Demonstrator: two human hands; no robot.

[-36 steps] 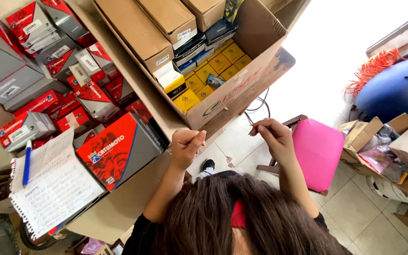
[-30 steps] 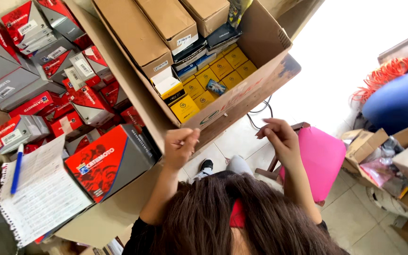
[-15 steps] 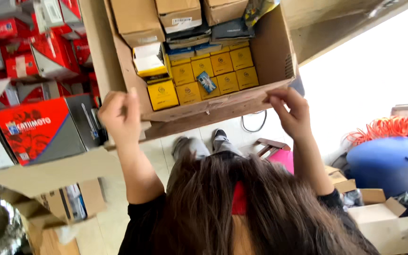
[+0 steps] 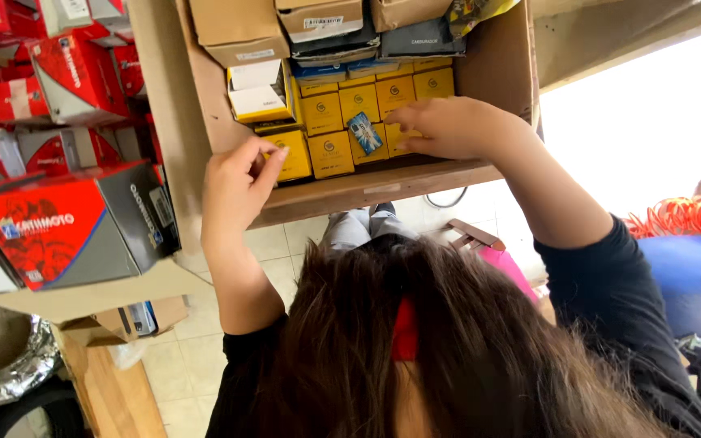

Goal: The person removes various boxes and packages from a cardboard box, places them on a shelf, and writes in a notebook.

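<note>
A large cardboard carton holds several small yellow boxes in rows, with a small blue packet lying on top of them. My right hand reaches into the carton, its fingertips resting on the yellow boxes just right of the blue packet. My left hand is at the carton's front wall. Its thumb and forefinger are pinched against the corner of the nearest yellow box. Whether it grips that box is unclear. Brown and dark boxes fill the carton's far half.
Red and grey boxes are stacked at the left. A tiled floor, a pink flat thing, a blue drum and orange coiled hose lie below and to the right. A foil-wrapped thing sits at the lower left.
Both hands rose from in front of me to the carton. The right hand went inside onto the yellow boxes, and the left came to the front edge. The view closed in on the carton.
</note>
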